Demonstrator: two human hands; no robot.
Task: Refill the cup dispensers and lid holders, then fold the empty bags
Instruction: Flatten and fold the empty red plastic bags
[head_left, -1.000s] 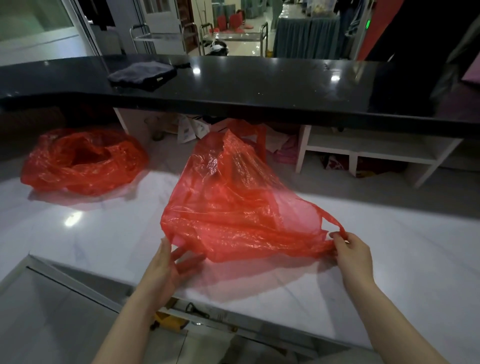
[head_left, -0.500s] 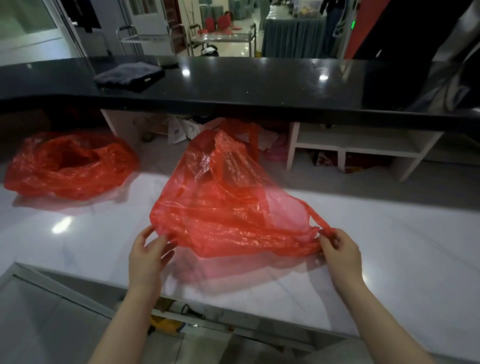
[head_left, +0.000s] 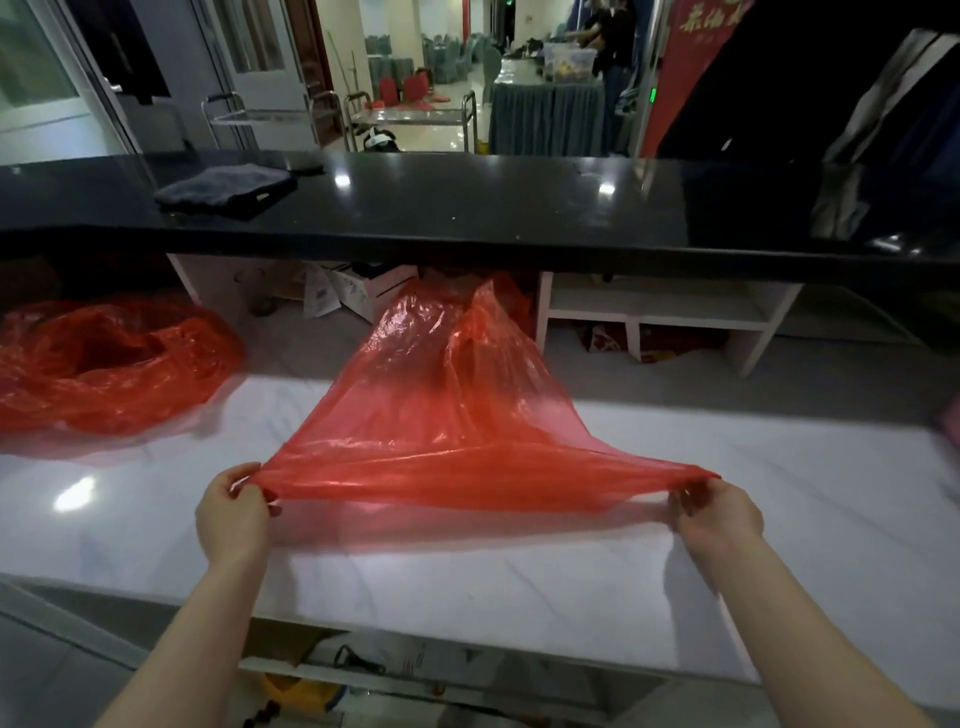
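We saw only two forearms and two hands of the person. Both forearms were bare to the frame's lower edge: no sleeve, cuff, watch or bracelet showed on them. The left hand (head_left: 234, 522) and the right hand (head_left: 719, 514) wore no gloves, and we made out no rings. The fingers (head_left: 240, 475) looked slim, the nails short.

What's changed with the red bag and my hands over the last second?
The left hand, open under the red bag before, now pinches its near edge; with the right hand it has pulled that edge taut. The crumpled bag on the left stayed put.
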